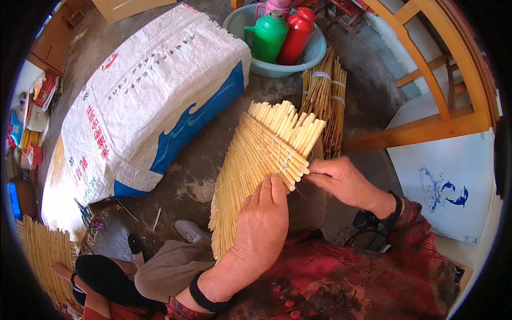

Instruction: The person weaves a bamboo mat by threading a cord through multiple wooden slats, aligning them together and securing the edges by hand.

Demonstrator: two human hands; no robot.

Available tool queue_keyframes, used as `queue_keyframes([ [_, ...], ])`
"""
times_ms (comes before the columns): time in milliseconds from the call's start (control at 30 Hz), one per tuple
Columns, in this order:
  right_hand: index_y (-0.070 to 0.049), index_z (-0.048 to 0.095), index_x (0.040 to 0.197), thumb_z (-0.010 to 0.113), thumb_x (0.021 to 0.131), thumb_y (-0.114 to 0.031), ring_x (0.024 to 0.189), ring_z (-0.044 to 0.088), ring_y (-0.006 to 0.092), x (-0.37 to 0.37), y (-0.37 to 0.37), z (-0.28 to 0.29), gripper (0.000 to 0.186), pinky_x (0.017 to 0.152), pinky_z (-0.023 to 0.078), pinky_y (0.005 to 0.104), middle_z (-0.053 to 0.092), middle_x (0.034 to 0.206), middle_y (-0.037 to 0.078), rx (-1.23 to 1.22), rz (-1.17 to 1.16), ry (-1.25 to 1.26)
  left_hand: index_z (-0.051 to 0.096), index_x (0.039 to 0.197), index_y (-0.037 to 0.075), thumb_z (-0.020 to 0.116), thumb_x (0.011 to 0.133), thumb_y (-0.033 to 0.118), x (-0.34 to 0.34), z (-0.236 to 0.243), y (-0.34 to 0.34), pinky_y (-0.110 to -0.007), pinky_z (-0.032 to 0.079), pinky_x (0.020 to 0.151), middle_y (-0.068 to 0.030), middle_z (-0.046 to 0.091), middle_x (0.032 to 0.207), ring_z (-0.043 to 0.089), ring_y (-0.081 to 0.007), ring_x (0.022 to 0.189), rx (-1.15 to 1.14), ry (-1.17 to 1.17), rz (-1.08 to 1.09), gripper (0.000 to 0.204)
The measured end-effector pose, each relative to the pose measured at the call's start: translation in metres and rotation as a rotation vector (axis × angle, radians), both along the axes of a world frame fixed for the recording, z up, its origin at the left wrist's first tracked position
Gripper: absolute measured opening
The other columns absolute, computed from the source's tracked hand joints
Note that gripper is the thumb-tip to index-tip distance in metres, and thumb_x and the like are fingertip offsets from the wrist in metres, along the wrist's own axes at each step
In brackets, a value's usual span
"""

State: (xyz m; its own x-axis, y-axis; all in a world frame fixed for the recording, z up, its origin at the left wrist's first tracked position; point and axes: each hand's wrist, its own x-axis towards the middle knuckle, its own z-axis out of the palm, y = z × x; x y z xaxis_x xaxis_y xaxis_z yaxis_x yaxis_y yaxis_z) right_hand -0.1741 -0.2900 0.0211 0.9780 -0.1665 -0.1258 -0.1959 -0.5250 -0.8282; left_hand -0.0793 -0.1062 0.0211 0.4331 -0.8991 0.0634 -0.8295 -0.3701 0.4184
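A mat of straw-coloured stalks [234, 170], sewn together with white and red thread, slants across in front of me. Its stalks fan out, and a bundle of loose-ended stalks [298, 125] shows at the top. My left hand [261, 216] is closed on the mat's near edge, with the fingertips bent over the stalks. At the stalk ends on the right, my right hand [341, 181] has thumb and fingers pinched together. Whatever lies in that pinch is too small to make out. White thread [285, 157] crosses the stalks close to it.
A large white woven sack [154, 80] stands at the left. Beyond, a pale blue basin [266, 69] holds flasks; tied stalk bundles [325, 101] lie beside it. A wooden frame [426, 128] leans right. Lower left, another person's hand [62, 272] touches a second mat [45, 250], near scissors [84, 213].
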Motion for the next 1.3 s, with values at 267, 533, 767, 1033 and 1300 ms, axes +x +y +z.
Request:
queue_keyframes([
  [267,-0.002,0.063,0.102,0.050,0.095,-0.016,0.054,0.051,0.0071,0.007,-0.003,0.006,0.020,0.049,0.045,0.0231,0.050,0.061,0.000,0.371,-0.161,0.301,0.043,0.122,-0.009,0.052,0.078,0.000,0.001,-0.007,-0.004,-0.035,0.051,0.077,-0.0224,0.058,0.113,0.062,-0.0298,0.093,-0.139,0.020,0.026,0.046],
  [533,-0.001,0.063,0.097,0.049,0.096,-0.016,0.053,0.051,0.0067,0.014,-0.003,0.001,0.021,0.048,0.046,0.0234,0.050,0.061,0.000,0.453,-0.183,0.285,0.043,0.124,-0.007,0.057,0.071,-0.002,0.008,-0.011,-0.004,-0.041,0.051,0.073,-0.0235,0.059,0.109,0.062,-0.0359,0.086,-0.180,0.074,0.023,0.055],
  [767,0.002,0.058,0.100,0.051,0.095,-0.014,0.054,0.050,0.0085,0.022,0.005,0.002,0.019,0.053,0.052,0.0271,0.051,0.064,0.002,0.569,-0.269,0.288,0.046,0.120,-0.010,0.055,0.073,0.002,0.008,-0.006,-0.001,-0.033,0.052,0.073,-0.0235,0.059,0.114,0.064,-0.0276,0.087,-0.126,-0.015,0.022,0.049],
  [1033,0.002,0.057,0.099,0.050,0.095,-0.012,0.056,0.051,0.0088,0.018,0.007,0.006,0.017,0.054,0.053,0.0275,0.051,0.067,0.002,0.492,-0.215,0.259,0.047,0.120,-0.004,0.063,0.072,0.006,0.003,-0.009,-0.010,-0.039,0.050,0.067,-0.0168,0.062,0.095,0.062,-0.0324,0.077,-0.070,-0.065,0.088,0.051],
  [1300,0.003,0.056,0.097,0.050,0.095,-0.012,0.054,0.050,0.0082,0.015,0.007,0.002,0.016,0.053,0.052,0.0272,0.050,0.065,0.000,0.502,-0.248,0.203,0.051,0.106,-0.003,0.063,0.071,0.004,0.011,-0.005,-0.026,-0.038,0.047,0.064,-0.0130,0.058,0.079,0.059,-0.0313,0.070,-0.150,-0.032,0.090,0.037],
])
